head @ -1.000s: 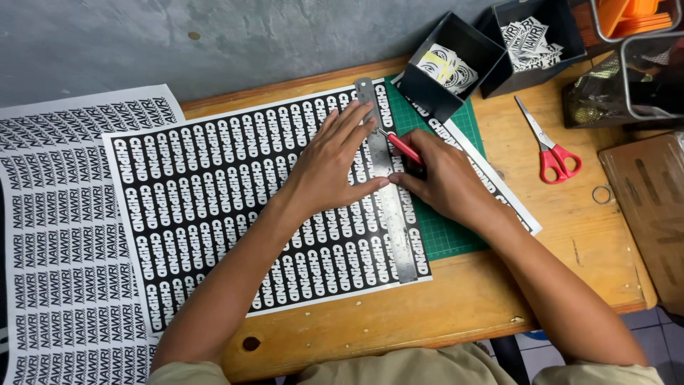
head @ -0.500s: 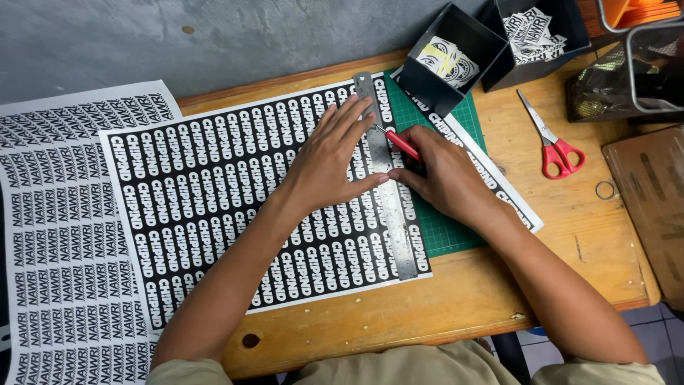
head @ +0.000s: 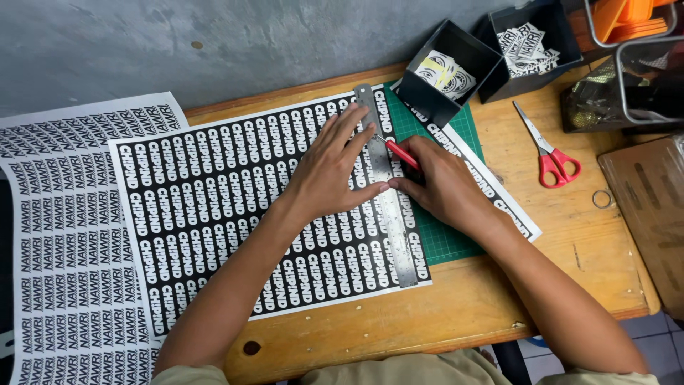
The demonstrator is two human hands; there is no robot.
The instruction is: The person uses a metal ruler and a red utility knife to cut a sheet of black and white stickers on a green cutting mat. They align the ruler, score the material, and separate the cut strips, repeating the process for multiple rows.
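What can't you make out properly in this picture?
- Knife tip: the one head view shows only the red handle; the right hand and ruler hide where the blade meets the sheet.
- Cutting mat: mostly covered by sheet, strip and hand.
- Ruler middle: under the left hand.
- Wire basket contents: dark, cut off by the right edge.
- Left sheets: cut off by the left and bottom edges.

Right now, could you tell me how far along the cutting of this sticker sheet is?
Done: one strip lies cut off on the green mat, and cut stickers fill two black boxes. In hand: the left hand presses the steel ruler on the sheet while the right hand runs a red knife along it. Left: nearly every column.
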